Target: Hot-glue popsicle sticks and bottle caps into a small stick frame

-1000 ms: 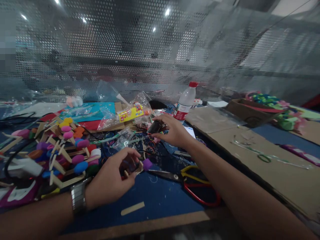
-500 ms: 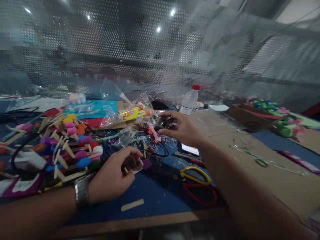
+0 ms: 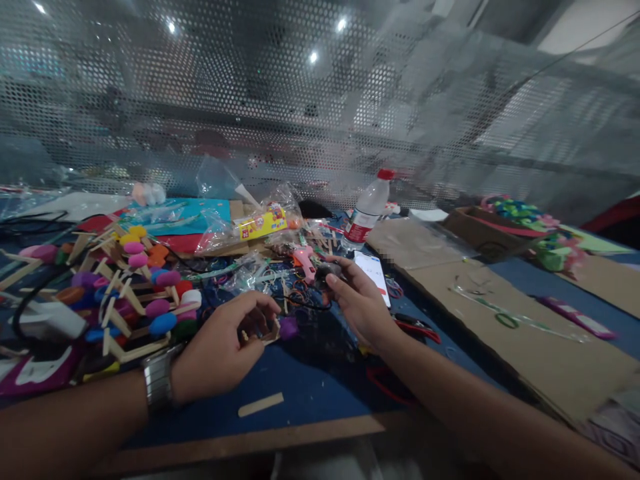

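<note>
My left hand (image 3: 220, 347), with a metal watch at the wrist, is closed around a small piece made of craft sticks (image 3: 271, 331). A purple part (image 3: 289, 327) shows just beyond its fingertips; whether it is joined to the sticks is unclear. Fingers of my right hand (image 3: 357, 293) are wrapped round the dark part of a pink-and-black hot glue gun (image 3: 305, 261), pointing away to the left over the clutter. A black cord (image 3: 313, 305) runs below it. One loose craft stick (image 3: 261, 405) lies near the table's front edge.
Stick pieces with coloured round parts (image 3: 165, 325) crowd the left. Behind are a yellow-labelled plastic bag (image 3: 263, 223) and a red-capped bottle (image 3: 367, 210). A phone (image 3: 371, 273) and scissors (image 3: 387, 383) lie by my right arm, cardboard (image 3: 500, 333) further right.
My right hand has come down and nearer with the glue gun, uncovering the phone and bottle and covering much of the scissors. The left hand keeps nearly the same pose.
</note>
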The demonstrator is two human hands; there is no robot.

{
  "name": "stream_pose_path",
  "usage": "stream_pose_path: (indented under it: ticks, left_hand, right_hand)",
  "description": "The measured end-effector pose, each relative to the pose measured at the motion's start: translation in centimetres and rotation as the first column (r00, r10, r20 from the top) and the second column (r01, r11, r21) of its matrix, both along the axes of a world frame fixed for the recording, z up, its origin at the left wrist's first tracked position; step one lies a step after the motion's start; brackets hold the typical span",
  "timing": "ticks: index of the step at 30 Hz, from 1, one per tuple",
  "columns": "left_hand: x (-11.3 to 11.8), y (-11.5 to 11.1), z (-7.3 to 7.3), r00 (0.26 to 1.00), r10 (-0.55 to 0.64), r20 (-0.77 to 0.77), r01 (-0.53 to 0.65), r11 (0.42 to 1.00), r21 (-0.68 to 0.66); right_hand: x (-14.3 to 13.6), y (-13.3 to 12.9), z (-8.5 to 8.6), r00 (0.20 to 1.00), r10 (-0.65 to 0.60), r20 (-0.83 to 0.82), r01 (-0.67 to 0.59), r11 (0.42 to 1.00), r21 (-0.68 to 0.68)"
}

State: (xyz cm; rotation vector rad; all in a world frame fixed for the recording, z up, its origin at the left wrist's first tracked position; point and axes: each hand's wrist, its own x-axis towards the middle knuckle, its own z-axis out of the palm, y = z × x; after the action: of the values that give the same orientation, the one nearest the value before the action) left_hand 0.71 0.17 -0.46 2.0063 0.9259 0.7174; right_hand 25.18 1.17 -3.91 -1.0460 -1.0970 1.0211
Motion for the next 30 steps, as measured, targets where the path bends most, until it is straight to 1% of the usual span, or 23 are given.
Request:
stream_pose_path:
  ticks: [3,6,10,12,14,16,18,20,22,23,26,28,30]
  left_hand:
    - [-0.2,-0.1,0.0,0.999,-0.039,-0.009,0.039,0.999,-0.001]
    - [-0.2,-0.1,0.1,0.996,-0.086,-0.006,0.086,0.996,-0.005]
    - [-0.1,-0.1,0.3,0.995,-0.101,-0.013,0.101,0.995,0.014]
    - [-0.2,0.0,0.3,0.995,-0.1,-0.004,0.1,0.995,0.024]
    - [-0.4,0.0,0.3,0.993,-0.112,0.042,0.111,0.994,0.026]
    - [-0.5,0.1,0.1,0.986,-0.113,0.124,0.115,0.993,-0.003]
    - [-0.5,0.2,-0.1,0.975,-0.05,0.217,0.065,0.996,-0.061]
    - [-0.3,0.5,-0.5,0.959,0.085,0.27,-0.056,0.992,-0.114]
    - [-0.1,0.8,-0.9,0.935,0.22,0.277,-0.188,0.973,-0.136]
    - [0.1,1.0,-1.1,0.924,0.266,0.275,-0.235,0.962,-0.139]
    - [0.3,1.5,-1.3,0.904,0.33,0.273,-0.303,0.943,-0.138]
    - [0.4,1.6,-1.3,0.898,0.346,0.272,-0.321,0.938,-0.135]
    - [0.4,1.7,-1.1,0.901,0.344,0.265,-0.322,0.939,-0.124]
  right_hand:
    - [0.7,0.0,0.3,0.992,-0.009,0.124,0.008,1.0,0.006]
    - [0.5,0.5,1.0,0.979,0.0,0.203,-0.003,1.0,0.012]
    - [-1.3,2.3,2.4,0.947,0.054,0.316,-0.061,0.998,0.013]
    - [-2.5,3.6,3.0,0.939,0.098,0.331,-0.119,0.992,0.046]
    - [-3.6,4.7,3.3,0.94,0.123,0.317,-0.161,0.982,0.099]
    - [-4.3,5.5,3.2,0.937,0.129,0.324,-0.183,0.973,0.141]
    - [-4.5,5.8,2.9,0.913,0.149,0.38,-0.225,0.961,0.163]
    - [-4.3,5.7,2.4,0.882,0.138,0.45,-0.247,0.95,0.192]
    - [-4.0,5.4,1.9,0.859,0.092,0.503,-0.241,0.94,0.241]
    - [-3.8,5.2,1.8,0.848,0.066,0.526,-0.24,0.932,0.27]
    - [-3.6,4.5,1.7,0.789,0.006,0.614,-0.273,0.899,0.342]
    - [-3.6,4.0,1.8,0.753,-0.018,0.657,-0.3,0.88,0.368]
    - [-3.7,3.6,2.0,0.736,-0.028,0.676,-0.317,0.869,0.381]
